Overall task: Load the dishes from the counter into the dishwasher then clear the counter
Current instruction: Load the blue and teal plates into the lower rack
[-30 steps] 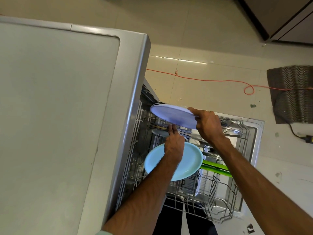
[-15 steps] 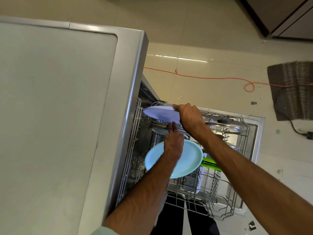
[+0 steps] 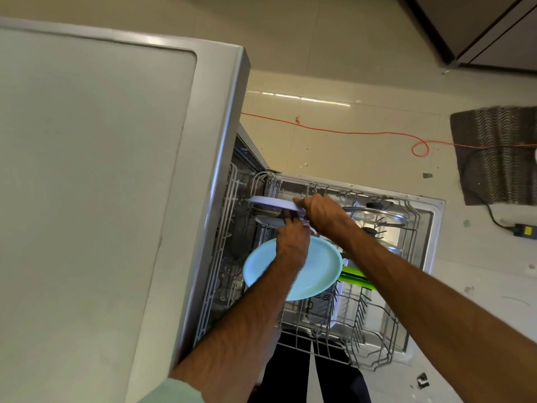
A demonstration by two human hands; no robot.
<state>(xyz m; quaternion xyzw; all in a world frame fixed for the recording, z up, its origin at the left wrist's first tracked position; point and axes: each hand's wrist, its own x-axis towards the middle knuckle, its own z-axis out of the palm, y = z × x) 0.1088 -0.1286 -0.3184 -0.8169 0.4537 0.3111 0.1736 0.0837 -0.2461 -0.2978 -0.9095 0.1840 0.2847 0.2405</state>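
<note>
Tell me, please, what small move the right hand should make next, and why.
Probably tip the lavender plate upright and lower it into the rack: the right hand grips its edge, and it lies nearly flat above the rack's far left corner, not yet seated between tines.

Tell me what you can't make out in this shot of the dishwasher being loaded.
All head view.
What the left hand holds: its grip is blurred, tucked under the lavender plate and right hand.
Grey dish under that plate: mostly covered by it.
Green item: largely hidden by the light blue plate.
Counter: cut off at the left edge, so leftover dishes cannot be ruled out.
</note>
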